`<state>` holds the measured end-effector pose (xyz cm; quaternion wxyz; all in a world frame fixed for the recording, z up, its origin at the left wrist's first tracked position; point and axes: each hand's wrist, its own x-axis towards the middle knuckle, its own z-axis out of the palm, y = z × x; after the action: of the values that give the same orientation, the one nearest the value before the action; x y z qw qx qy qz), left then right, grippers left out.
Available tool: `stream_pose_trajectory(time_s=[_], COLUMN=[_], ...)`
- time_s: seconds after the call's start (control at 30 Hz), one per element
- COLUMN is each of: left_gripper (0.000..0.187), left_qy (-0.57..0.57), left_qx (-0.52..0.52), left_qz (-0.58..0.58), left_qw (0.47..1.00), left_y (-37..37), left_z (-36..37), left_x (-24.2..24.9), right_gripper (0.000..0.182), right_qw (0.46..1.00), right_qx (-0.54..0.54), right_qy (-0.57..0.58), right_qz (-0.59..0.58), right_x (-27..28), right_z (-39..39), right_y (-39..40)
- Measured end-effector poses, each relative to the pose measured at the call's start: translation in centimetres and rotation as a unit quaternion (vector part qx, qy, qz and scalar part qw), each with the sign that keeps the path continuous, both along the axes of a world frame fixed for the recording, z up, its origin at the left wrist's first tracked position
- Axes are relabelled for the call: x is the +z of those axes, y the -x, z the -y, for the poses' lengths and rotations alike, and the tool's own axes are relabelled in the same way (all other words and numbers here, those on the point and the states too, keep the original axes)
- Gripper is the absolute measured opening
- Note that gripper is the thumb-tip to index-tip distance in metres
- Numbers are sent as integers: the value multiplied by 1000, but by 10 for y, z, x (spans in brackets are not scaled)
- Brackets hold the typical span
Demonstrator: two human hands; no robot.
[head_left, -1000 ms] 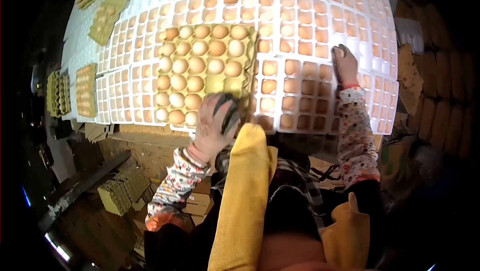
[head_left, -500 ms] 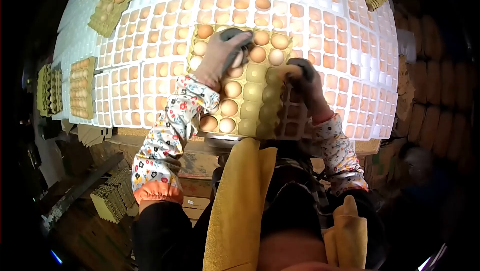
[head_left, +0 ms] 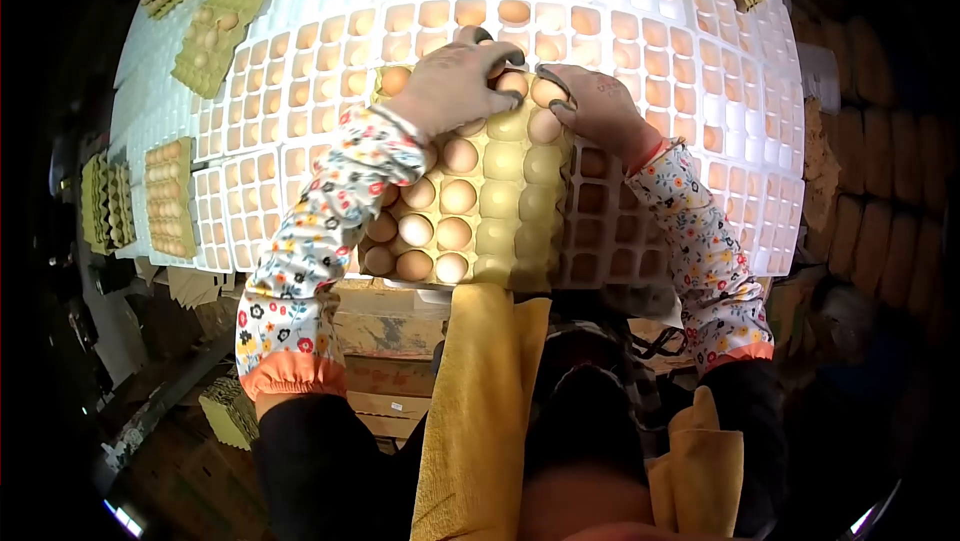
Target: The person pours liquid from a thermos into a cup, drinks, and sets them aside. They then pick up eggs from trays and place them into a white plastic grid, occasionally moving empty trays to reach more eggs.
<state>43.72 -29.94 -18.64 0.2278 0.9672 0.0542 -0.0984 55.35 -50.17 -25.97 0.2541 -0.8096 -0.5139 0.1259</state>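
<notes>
Head view: at twelve o'clock on the egg tray [head_left: 500,199], left hand [head_left: 448,86] and right hand [head_left: 598,109] each curl fingers round an egg [head_left: 548,93]; bumping these together could crack them.

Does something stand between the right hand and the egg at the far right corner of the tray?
Nothing visible does: the right hand reaches around the corner egg in the tray. The left hand is beside it, at the neighbouring egg, not between.
</notes>
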Motion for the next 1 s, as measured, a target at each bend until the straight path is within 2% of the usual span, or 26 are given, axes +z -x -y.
stream_pose_trajectory(time_s=[0.03,0.07,0.13,0.17,0.2,0.23,0.27,0.3,0.33,0.37,0.4,0.43,0.47,0.5,0.53,0.57,0.6,0.63,0.67,0.73,0.77,0.8,0.87,0.9,0.97,1.0], left_gripper=[51,50,30,30,29,37,38,41,42,42,41,41,49,51,52,53,54,57,60,64,66,68,69,65,54,51], left_qy=[-156,-217,-178,-114,-48,115,438,547,605,657,661,730,683,704,725,749,779,778,793,830,813,791,679,632,573,478], left_qx=[-64,-104,-120,-44,33,75,153,168,169,161,133,244,221,246,264,273,272,274,256,205,202,207,212,121,131,68], left_qz=[-57,-77,-49,-14,18,24,-28,3,65,124,210,105,79,88,93,90,74,82,70,40,61,82,115,119,72,85], left_qw=[984,968,976,992,998,990,886,820,776,726,708,629,691,661,630,597,560,559,548,517,542,570,693,756,805,872], left_y=[-12,-24,-31,-25,-14,-4,7,36,52,68,64,56,61,68,72,69,56,45,35,11,-12,-29,-69,-83,-121,-136], left_z=[13,20,13,11,8,-7,-18,-5,11,27,46,35,39,42,44,49,60,63,71,95,117,136,181,203,222,251], left_x=[0,-1,4,7,12,-1,-19,-12,-10,-8,-14,-25,-15,-12,-12,-14,-17,-19,-15,6,13,13,21,27,21,42], right_gripper=[45,44,42,44,46,52,58,58,52,50,47,42,41,41,41,46,45,44,43,44,41,38,39,40,41,41], right_qw=[1000,999,993,946,852,793,723,721,690,711,731,758,918,983,992,977,976,945,966,994,991,950,948,947,949,950], right_qx=[4,-20,-65,-121,-184,-177,-167,-115,-143,-133,-121,-101,3,-4,-21,2,-11,61,54,37,-72,-154,-179,-182,-176,-173], right_qy=[20,6,-31,-110,-210,-237,-264,-279,-236,-193,-151,-111,-125,-2,120,206,185,207,226,50,-101,-270,-262,-262,-250,-241], right_qz=[-8,-35,-89,-279,-444,-533,-617,-624,-669,-663,-654,-635,-378,-184,22,62,114,244,113,92,54,19,-32,-50,-82,-102], right_x=[12,17,27,17,7,6,5,4,17,32,41,37,26,43,62,57,27,20,39,2,-48,-100,-90,-77,-50,-35], right_z=[-2,3,9,24,39,50,57,57,56,48,41,32,22,18,12,3,-5,-3,-1,19,5,-9,29,48,101,134], right_y=[1,1,2,4,6,7,13,20,25,25,25,18,16,28,40,39,40,40,35,39,40,42,35,20,-15,-30])
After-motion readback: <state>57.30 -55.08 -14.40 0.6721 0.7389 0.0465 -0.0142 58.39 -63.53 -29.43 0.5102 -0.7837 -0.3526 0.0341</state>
